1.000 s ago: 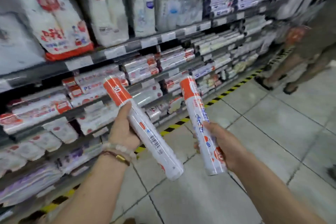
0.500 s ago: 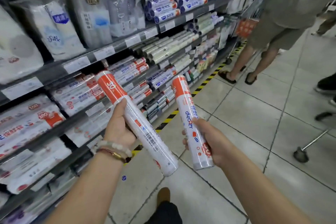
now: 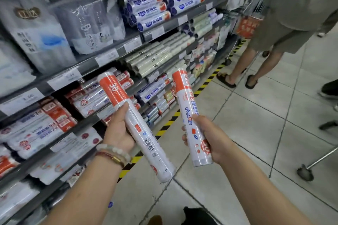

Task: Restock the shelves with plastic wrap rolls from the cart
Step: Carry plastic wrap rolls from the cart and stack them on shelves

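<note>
The left hand [image 3: 118, 128], forearm raised from the lower frame edge with a beaded bracelet [image 3: 114, 151] at the wrist, has its fingers curled round the middle of a white cylindrical plastic wrap roll with an orange band marked "30" [image 3: 135, 126]; the orange end tilts up toward the grey metal shelving [image 3: 109, 55], the plain end points down toward the floor. The right hand [image 3: 210, 139] clamps a second white and orange plastic wrap roll printed "GEECOZY" [image 3: 190, 118] near its lower end, thumb across the front, the roll nearly upright and leaning slightly toward the shelving. The two rolls are apart, with floor showing between them. Both are held in front of the shelving, not touching it. The shelving holds matching orange and white rolls [image 3: 54, 115] behind the left hand, blue-labelled rolls [image 3: 150, 11] on the tier above, and grey plastic packs [image 3: 87, 22] beside those. A yellow and black striped floor line [image 3: 204, 84] runs along the shelving's base. Further along the shelving, a bystander in sandals [image 3: 259, 64] stands in the aisle.
</note>
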